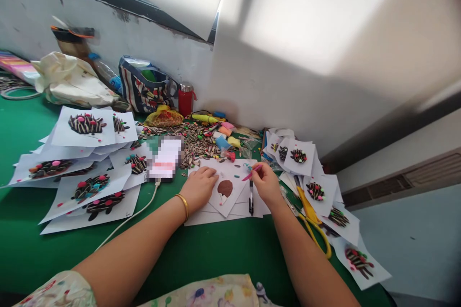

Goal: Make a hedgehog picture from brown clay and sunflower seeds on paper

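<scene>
My left hand (200,186) lies with its fingers stretched out on the left edge of a white paper sheet (233,204). A flat brown clay shape (225,188), like a hedgehog's body with a pale pointed face, sits on that sheet. Small bluish clay bits (236,166) lie above it. Between the fingertips of my right hand (267,185) is a thin pink modelling tool (253,173), its tip pointing left toward the paper. Below that hand a black pen (251,200) rests on the stacked sheets.
Striped sunflower seeds (196,136) and colored clay lumps (225,134) spread behind the paper. Finished seed hedgehog sheets pile up left (86,127) and right (303,157). Yellow-handled scissors (317,237), a corded phone (164,158), a red flask (186,100) and bags stand around.
</scene>
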{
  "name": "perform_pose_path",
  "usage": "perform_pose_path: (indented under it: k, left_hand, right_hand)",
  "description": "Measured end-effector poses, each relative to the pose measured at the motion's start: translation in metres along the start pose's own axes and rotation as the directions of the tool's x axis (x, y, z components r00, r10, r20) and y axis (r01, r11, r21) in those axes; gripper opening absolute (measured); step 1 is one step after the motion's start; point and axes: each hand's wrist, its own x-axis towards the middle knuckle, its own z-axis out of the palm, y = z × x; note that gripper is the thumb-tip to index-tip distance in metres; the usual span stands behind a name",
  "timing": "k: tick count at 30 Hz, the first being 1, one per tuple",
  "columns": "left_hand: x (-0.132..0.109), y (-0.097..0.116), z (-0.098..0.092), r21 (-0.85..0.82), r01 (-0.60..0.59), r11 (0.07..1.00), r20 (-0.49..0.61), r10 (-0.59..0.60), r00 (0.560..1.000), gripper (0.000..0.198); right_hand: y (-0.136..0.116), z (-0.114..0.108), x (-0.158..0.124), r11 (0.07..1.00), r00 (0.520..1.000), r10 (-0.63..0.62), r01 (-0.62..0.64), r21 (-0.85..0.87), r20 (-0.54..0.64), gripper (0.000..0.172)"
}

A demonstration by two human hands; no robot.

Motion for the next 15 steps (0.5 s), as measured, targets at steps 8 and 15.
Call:
perform_pose_path:
  k: [8, 15]
  left_hand:
    - [0.0, 0.009, -0.013, 0.006, 0.02, 1.0, 0.049, -0.02, 0.999, 0.021]
    - [0.001, 0.013, -0.015, -0.006, 0.088, 0.996, 0.058, -0.087, 0.995, 0.019]
  right_hand:
    - [-0.003, -0.005, -0.015, 0.979, 0.996, -0.07, 0.081, -0.186, 0.061, 0.009]
    - [-0.009, -0.014, -0.016, 0.95, 0.98, -0.018, 0.077, -0.301, 0.196, 0.011]
